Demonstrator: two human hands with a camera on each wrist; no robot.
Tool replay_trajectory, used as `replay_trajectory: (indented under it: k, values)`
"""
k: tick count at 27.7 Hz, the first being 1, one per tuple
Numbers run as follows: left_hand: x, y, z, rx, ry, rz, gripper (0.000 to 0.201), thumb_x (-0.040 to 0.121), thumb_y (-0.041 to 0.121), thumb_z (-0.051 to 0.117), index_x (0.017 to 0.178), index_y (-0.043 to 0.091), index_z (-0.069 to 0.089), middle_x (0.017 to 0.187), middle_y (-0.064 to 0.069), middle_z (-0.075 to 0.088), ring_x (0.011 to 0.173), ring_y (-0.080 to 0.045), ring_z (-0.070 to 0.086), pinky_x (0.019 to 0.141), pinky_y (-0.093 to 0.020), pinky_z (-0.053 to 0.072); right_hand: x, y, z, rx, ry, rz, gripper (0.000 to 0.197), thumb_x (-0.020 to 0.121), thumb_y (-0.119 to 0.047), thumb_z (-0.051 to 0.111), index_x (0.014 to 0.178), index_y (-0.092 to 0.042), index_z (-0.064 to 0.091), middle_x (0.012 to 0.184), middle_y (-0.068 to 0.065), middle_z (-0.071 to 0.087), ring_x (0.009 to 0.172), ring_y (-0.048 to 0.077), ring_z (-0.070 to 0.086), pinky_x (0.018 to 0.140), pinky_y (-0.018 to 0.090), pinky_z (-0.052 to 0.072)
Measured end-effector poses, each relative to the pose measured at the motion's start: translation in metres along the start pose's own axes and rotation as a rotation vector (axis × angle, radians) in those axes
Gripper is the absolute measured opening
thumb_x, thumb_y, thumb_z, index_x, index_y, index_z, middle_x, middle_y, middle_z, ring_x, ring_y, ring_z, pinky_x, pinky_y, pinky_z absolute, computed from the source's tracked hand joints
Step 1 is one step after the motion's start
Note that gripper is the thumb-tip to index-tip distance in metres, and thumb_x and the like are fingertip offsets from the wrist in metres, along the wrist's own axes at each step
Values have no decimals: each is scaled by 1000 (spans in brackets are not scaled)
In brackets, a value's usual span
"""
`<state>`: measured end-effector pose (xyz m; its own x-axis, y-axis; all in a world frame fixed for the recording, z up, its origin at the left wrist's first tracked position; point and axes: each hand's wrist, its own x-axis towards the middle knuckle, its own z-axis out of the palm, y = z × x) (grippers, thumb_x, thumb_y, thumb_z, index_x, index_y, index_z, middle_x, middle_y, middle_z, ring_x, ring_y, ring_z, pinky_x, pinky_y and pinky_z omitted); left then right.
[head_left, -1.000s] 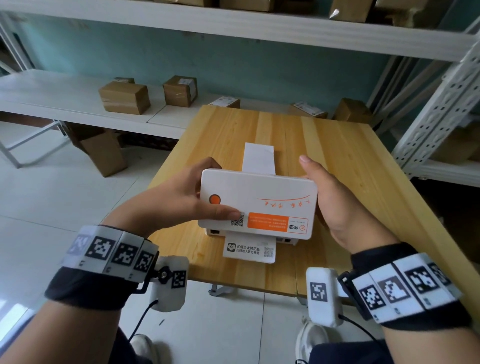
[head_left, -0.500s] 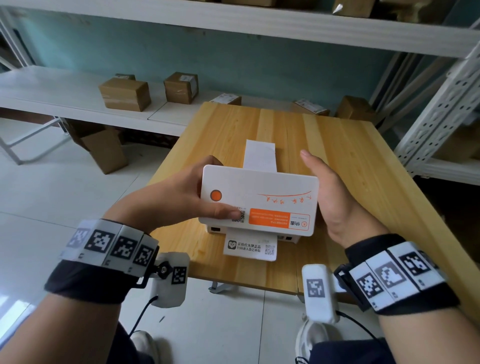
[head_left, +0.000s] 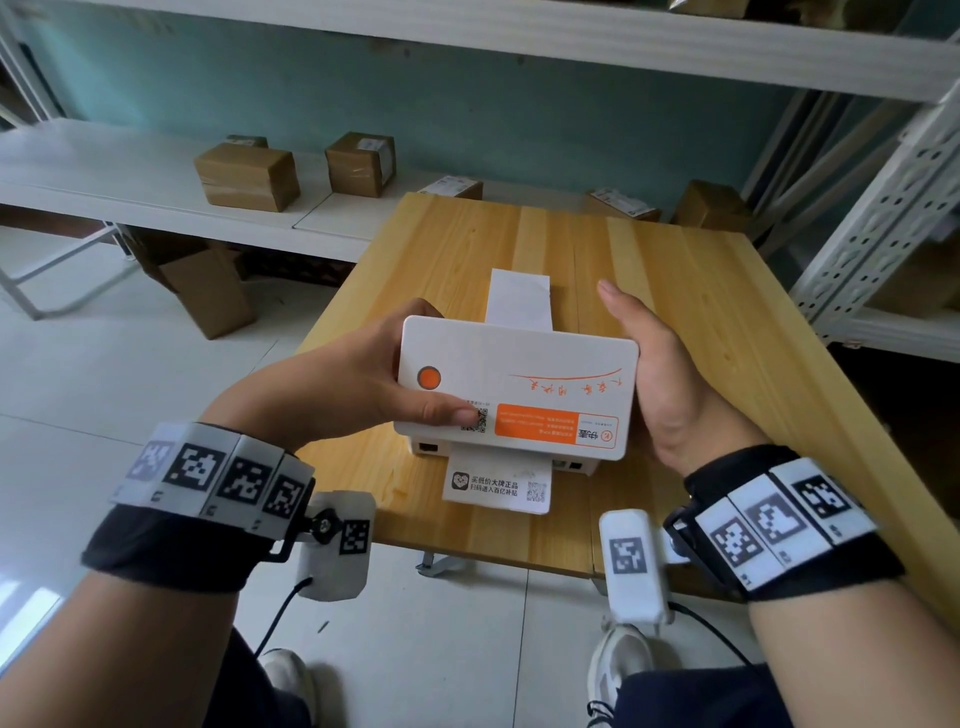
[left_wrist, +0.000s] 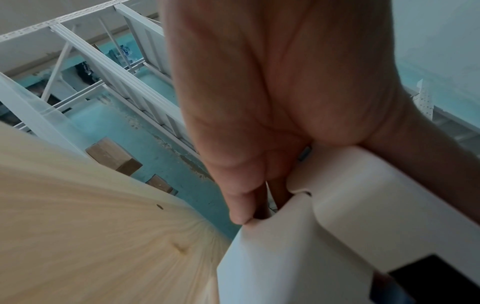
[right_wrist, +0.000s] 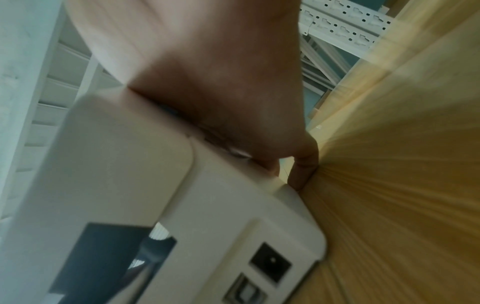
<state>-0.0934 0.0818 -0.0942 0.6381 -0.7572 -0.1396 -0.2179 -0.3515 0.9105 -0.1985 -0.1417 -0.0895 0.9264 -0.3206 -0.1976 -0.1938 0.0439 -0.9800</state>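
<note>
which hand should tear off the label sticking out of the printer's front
Probably the right hand: it lies flat against the printer, while the left hand grips it, thumb on top, steadying it.

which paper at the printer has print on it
The near paper, on the person's side of the printer, shows text and a code; the far paper is blank.
</note>
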Motion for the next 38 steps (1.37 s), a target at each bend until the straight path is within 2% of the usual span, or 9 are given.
replay_trajectory:
  k: [4, 12, 20, 22, 25, 29, 34, 36, 38]
  values:
    - [1, -3, -2, 9, -3, 12, 76, 55, 45, 91, 113, 18, 50, 112, -3, 75, 107, -22, 73, 84, -43, 63, 0, 1, 0, 3, -9, -10, 32, 98, -56, 31, 86, -43, 58, 69, 1, 77, 67, 15, 75, 72, 30, 43]
    - [1, -3, 0, 23, 7, 39, 70, 59, 38, 86, 116, 15, 51, 112, -3, 74, 106, -18, 73, 80, -36, 64, 3, 4, 0, -45, -29, -18, 56, 96, -62, 28, 120, -19, 54, 68, 0, 76, 68, 16, 75, 78, 32, 45]
    - [-1, -1, 3, 39, 11, 58, 67, 65, 36, 82, 118, 14, 48, 113, -3, 74, 104, -17, 74, 83, -40, 64, 1, 6, 0, -86, -11, -34, 72, 96, -64, 26, 142, -12, 44, 76, -2, 78, 77, 15, 76, 109, 48, 36]
    - [-1, -1, 4, 33, 11, 57, 66, 66, 35, 82, 118, 14, 49, 112, -3, 74, 104, -17, 74, 82, -39, 64, -1, 5, 2, -85, -1, -42, 71, 96, -64, 25, 137, -12, 50, 77, -1, 78, 77, 15, 76, 109, 48, 36]
    - [-1, -1, 4, 37, 15, 60, 66, 65, 37, 82, 118, 16, 50, 112, 0, 75, 104, -16, 74, 80, -36, 64, -7, 1, 3, -129, -35, -70, 65, 97, -60, 25, 101, -14, 70, 77, 2, 78, 75, 17, 75, 99, 45, 41]
    - [0, -3, 2, 33, 11, 59, 65, 64, 38, 83, 116, 17, 51, 110, 1, 76, 103, -14, 74, 78, -34, 64, -15, -4, -2, -280, -100, -144, 53, 85, -61, 46, 117, -24, 64, 99, 1, 76, 93, 15, 71, 92, 42, 47]
    - [1, -5, 1, 17, 8, 70, 66, 62, 40, 84, 116, 17, 53, 108, 1, 75, 101, -14, 74, 74, -29, 62, -43, -12, -2, -667, -126, -426, 71, 72, -54, 76, 132, -49, 38, 138, -17, 41, 119, -11, 44, 84, 6, 45]
    - [2, -6, 0, 15, 12, 78, 67, 62, 42, 85, 115, 16, 53, 107, 0, 75, 101, -16, 74, 74, -29, 62, -54, -16, 6, -880, -139, -548, 73, 66, -52, 80, 127, -52, 40, 142, -17, 27, 128, -3, 35, 88, 11, 48]
    - [3, -7, 1, 12, 10, 86, 66, 63, 41, 85, 114, 13, 54, 105, -1, 75, 98, -15, 75, 72, -28, 61, -63, -19, 15, -1052, -172, -625, 56, 64, -56, 78, 112, -50, 53, 147, -15, 16, 140, 9, 22, 101, 30, 48]
